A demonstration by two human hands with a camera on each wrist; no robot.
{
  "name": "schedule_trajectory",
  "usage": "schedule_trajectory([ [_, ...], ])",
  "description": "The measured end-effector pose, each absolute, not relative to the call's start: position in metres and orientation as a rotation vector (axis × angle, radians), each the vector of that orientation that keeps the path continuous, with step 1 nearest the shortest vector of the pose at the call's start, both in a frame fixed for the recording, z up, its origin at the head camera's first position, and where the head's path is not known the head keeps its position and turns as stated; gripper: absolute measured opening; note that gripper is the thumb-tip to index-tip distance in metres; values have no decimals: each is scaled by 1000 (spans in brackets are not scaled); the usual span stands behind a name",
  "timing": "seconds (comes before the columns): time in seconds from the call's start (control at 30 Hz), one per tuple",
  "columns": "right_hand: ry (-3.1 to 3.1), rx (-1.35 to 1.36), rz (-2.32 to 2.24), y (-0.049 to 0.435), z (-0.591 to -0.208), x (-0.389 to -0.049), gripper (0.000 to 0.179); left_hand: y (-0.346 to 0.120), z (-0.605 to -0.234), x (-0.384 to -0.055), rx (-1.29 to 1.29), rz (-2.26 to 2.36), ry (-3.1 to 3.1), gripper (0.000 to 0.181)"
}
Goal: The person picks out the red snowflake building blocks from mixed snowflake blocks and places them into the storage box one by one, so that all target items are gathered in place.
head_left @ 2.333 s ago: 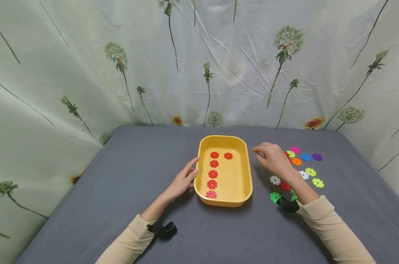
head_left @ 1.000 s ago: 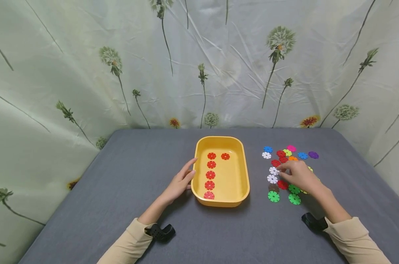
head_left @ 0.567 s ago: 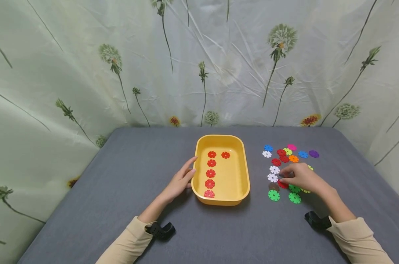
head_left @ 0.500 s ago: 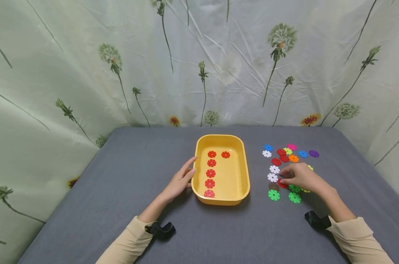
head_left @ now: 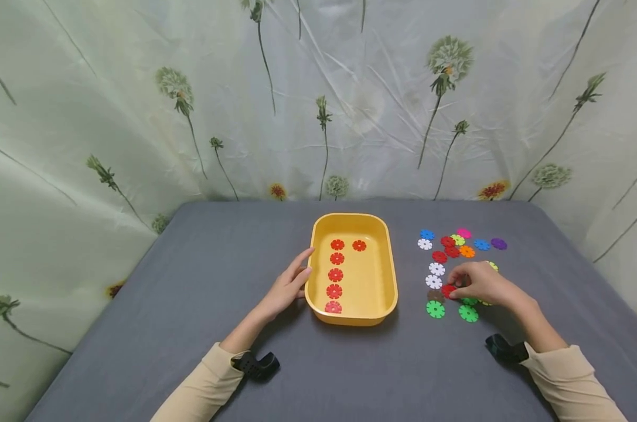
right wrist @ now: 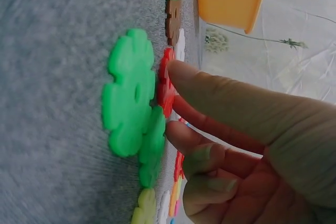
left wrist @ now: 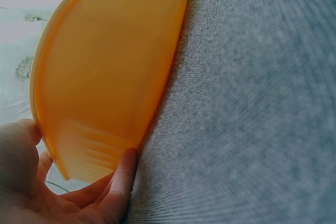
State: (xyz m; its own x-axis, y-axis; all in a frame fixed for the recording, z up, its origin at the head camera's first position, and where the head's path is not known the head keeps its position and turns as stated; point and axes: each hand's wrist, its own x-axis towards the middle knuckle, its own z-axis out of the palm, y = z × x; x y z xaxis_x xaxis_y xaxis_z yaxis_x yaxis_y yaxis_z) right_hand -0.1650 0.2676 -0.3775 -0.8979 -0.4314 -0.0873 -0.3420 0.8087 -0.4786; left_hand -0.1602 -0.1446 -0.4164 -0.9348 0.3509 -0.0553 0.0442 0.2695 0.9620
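A yellow rectangular tub (head_left: 371, 281) stands in the middle of the table in the head view. Inside it, red flower-shaped discs (head_left: 336, 274) form a column along the left, with one more at the upper right. My left hand (head_left: 283, 290) rests against the tub's left side, fingertips at the rim and, in the left wrist view, fingers (left wrist: 125, 174) against the outer wall (left wrist: 105, 66). Over the loose discs at right, my right hand (head_left: 481, 282) pinches a red flower-shaped disc (right wrist: 166, 85) between thumb and index finger, low at the table; its other fingers are curled.
Around the right hand lie more flower-shaped discs: green ones (head_left: 468, 313), white ones (head_left: 433, 282), a brown one (head_left: 436, 296), an orange one (head_left: 467, 251) and a purple one (head_left: 499, 244). A grey cloth covers the table (head_left: 318, 375). A floral curtain (head_left: 318, 88) hangs behind.
My right hand has moved from beside the tub's right rim to the loose discs, then slightly down onto the red disc. The left hand and the discs in the tub keep their places.
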Motion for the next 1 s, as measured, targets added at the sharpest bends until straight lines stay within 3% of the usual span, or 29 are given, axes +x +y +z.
schedule_trajectory([
  [0.6, 2816, -579, -667, 263, -374, -166, 26, -145, -413, -166, 400, 1692, 2281, 50],
  [1.0, 2853, -565, -700, 256, -371, -161, 13, -145, -412, -161, 354, 1681, 2281, 53],
])
